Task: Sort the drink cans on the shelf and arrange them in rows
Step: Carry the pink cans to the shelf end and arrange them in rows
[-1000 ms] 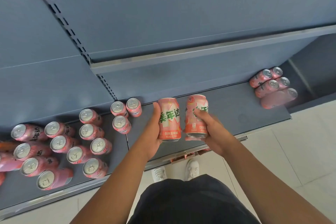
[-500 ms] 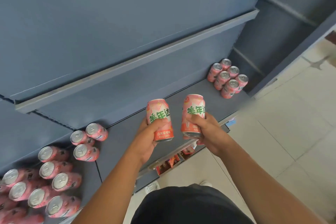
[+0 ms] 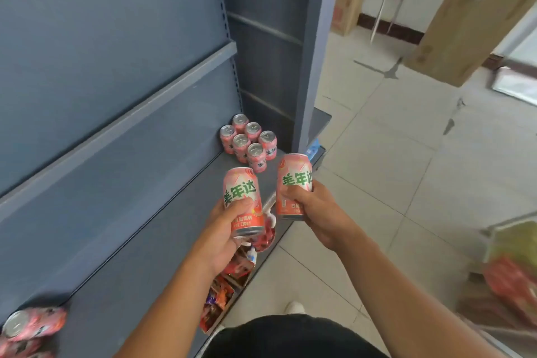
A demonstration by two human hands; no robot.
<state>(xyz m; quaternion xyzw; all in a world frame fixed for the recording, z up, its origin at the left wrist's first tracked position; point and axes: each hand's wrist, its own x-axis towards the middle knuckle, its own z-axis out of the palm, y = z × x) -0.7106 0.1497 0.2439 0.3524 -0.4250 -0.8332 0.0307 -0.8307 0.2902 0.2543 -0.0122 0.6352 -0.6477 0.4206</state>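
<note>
Pink aluminium fills both my hands. My left hand [image 3: 223,229] curls round the lower half of the left can [image 3: 242,200], thumb across its front. My right hand [image 3: 316,209] grips the right can [image 3: 294,180] round its middle. Both cans are nearly upright, side by side but not touching, held over the front edge of the grey shelf [image 3: 162,241]. Beyond them, at the shelf's far end beside the upright panel, a cluster of six cans [image 3: 241,139] stands in two rows of three. More cans [image 3: 29,325] sit at the near left, blurred. Snack packets [image 3: 229,279] show on the tier beneath my left wrist.
</note>
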